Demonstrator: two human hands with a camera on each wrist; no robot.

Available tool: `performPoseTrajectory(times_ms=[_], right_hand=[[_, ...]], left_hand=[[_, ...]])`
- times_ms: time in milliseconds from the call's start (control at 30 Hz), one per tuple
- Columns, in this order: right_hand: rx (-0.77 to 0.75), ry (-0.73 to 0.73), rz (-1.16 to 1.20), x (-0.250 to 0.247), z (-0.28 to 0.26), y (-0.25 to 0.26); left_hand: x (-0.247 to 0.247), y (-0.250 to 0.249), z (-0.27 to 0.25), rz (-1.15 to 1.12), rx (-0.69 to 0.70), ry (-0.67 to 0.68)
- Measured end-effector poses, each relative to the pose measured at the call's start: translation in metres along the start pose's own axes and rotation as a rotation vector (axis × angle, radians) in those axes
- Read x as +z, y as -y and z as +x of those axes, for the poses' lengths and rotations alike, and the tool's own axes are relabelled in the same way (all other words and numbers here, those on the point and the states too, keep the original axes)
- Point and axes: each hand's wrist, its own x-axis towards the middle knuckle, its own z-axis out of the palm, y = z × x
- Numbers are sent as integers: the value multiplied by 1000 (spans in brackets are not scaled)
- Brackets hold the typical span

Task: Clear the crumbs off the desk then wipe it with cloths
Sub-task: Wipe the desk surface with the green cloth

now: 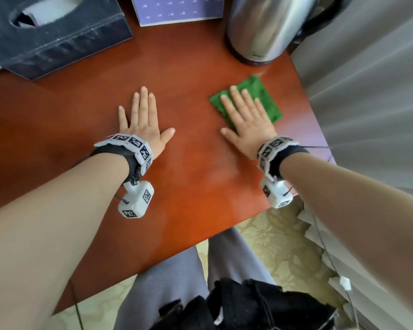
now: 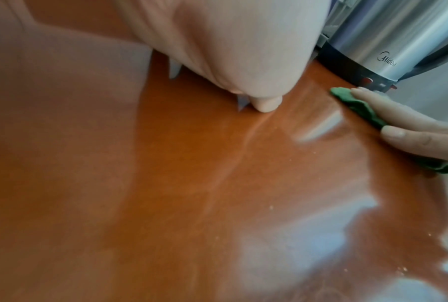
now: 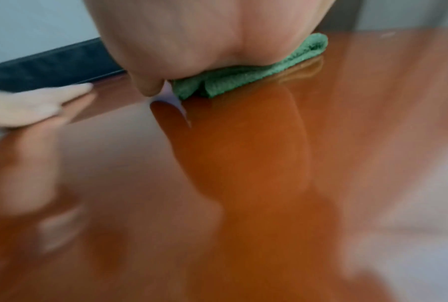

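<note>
A folded green cloth [image 1: 260, 96] [image 2: 357, 106] [image 3: 246, 77] lies on the glossy reddish-brown desk [image 1: 196, 177] near its right edge. My right hand [image 1: 243, 115] presses flat on the cloth with straight fingers, the thumb resting on the wood. My left hand [image 1: 143, 115] lies flat, palm down, on the bare desk to the left of the cloth, holding nothing. In the left wrist view a few pale crumbs [image 2: 271, 207] dot the desk [image 2: 166, 183] nearer to me than the cloth.
A steel electric kettle [image 1: 265, 29] [image 2: 398, 40] stands just behind the cloth. A dark tissue box [image 1: 53, 36] sits at the back left, a purple calendar [image 1: 177, 9] between them. Grey curtain [image 1: 372, 91] hangs beyond the desk's right edge.
</note>
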Motion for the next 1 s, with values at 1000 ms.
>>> performPoseTrajectory(times_ms=[1000], right_hand=[[529,-127,275,22,-67,-49]], left_hand=[[25,-55,-44,-107,-84,7]])
